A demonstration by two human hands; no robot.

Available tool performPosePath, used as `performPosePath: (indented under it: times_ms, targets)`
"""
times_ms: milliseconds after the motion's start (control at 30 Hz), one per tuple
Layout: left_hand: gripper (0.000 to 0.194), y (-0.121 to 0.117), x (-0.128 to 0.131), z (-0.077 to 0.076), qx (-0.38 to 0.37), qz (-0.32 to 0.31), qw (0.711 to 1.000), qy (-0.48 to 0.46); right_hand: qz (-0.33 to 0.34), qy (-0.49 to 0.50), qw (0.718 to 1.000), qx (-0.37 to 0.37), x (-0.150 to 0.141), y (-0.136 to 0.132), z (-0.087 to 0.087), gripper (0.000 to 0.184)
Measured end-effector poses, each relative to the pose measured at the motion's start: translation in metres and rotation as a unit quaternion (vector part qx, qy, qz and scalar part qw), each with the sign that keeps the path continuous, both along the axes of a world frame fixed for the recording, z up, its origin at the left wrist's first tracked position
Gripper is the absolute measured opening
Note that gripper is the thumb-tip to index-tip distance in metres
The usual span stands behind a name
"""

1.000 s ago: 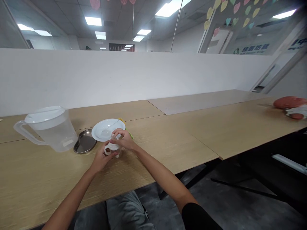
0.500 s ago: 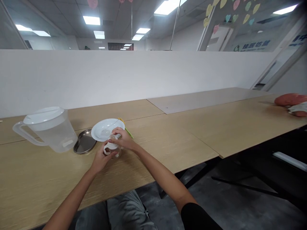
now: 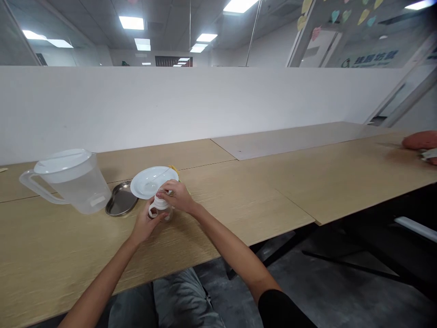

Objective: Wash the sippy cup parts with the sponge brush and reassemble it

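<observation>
My left hand (image 3: pixel 145 225) is wrapped round the lower part of a baby bottle (image 3: pixel 165 216) with a clear body, a white collar and white side handles. The bottle is upright over the table, close to its front edge. From above, my right hand (image 3: pixel 177 196) has its fingers closed on the bottle's top, and they hide most of it. Just behind the bottle lies a white plate (image 3: pixel 138 193) with something clear on it. A yellow and green utensil (image 3: pixel 175 169) shows partly behind the plate's right rim.
Left of the plate is a kidney-shaped metal tray (image 3: pixel 122 200). Beyond it stands a lidded clear plastic pitcher (image 3: pixel 78 187), handle to the left. A reddish object (image 3: pixel 419 140) lies at the table's far right. A white wall (image 3: pixel 205 100) closes off the back.
The view has shifted slightly. My right-hand fingers have changed position a little at the bottle's top, and more of the white collar shows. My left hand keeps its hold.
</observation>
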State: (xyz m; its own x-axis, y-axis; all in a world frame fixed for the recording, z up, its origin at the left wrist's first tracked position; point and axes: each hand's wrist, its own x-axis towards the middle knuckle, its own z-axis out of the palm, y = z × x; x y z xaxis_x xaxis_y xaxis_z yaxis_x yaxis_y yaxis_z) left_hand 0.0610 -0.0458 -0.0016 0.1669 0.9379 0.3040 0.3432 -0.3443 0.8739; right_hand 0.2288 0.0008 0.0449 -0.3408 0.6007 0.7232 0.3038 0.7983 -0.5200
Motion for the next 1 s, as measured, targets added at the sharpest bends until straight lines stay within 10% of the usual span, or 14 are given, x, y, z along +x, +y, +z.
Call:
performPosePath:
  times_ms: [467, 633, 867, 1000]
  targets:
    - [0.066, 0.005, -0.003, -0.001, 0.004, -0.047, 0.999, -0.025, 0.015, -0.014, 0.997, -0.076, -0.004, -0.012, 0.005, 0.028]
    - [0.070, 0.005, -0.005, 0.004, -0.047, -0.122, 0.988, -0.076, 0.125, 0.005, 0.978, -0.167, 0.002, -0.015, 0.010, 0.031]
    - [0.071, 0.005, -0.007, 0.002, -0.075, -0.104, 0.987, -0.092, 0.254, 0.045, 0.921, -0.292, 0.025, 0.005, 0.009, 0.092]
    - [0.070, 0.005, -0.006, -0.004, -0.062, -0.089, 0.990, -0.088, 0.212, 0.152, 0.917, -0.300, 0.036, 0.018, 0.004, 0.072]
